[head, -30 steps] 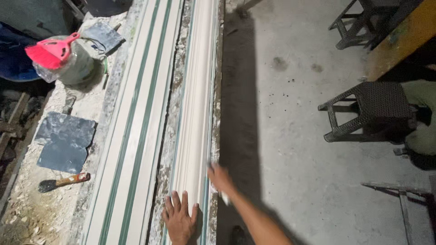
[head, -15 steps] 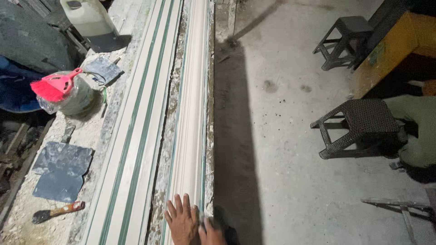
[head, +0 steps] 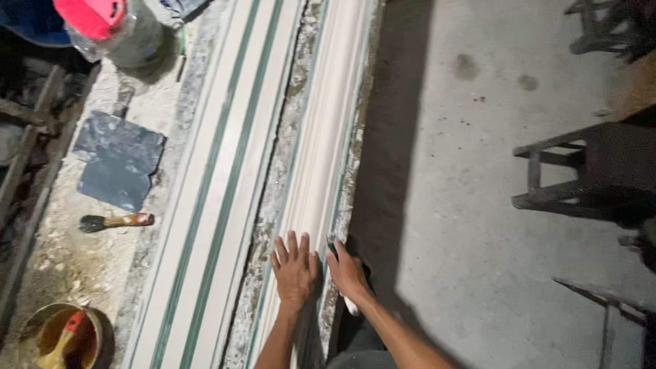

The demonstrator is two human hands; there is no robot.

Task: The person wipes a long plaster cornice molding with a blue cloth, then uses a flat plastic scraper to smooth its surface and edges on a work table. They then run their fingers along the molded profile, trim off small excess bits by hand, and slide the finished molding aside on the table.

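A long white plaster moulding point(head: 321, 157) lies along the bench, beside a second long white strip with green lines point(head: 219, 178). My left hand point(head: 295, 272) lies flat on the near end of the moulding, fingers spread. Just to its right, my right hand point(head: 347, 275) rests on the moulding's right edge. It is closed around a small pale tool point(head: 350, 305), whose end shows below the palm. Both forearms come in from the bottom of the picture.
Left of the strips lie a brush with an orange handle point(head: 116, 221), dark flat slabs point(head: 119, 160) and a bucket holding an orange-handled tool point(head: 65, 335). A grey sack with a pink top point(head: 102, 20) stands at the far left. A dark stool point(head: 588, 174) stands on the concrete floor point(head: 465, 205).
My right hand moved in from the side and now sits next to my left hand on the moulding's edge. The view has dropped closer to the bench.
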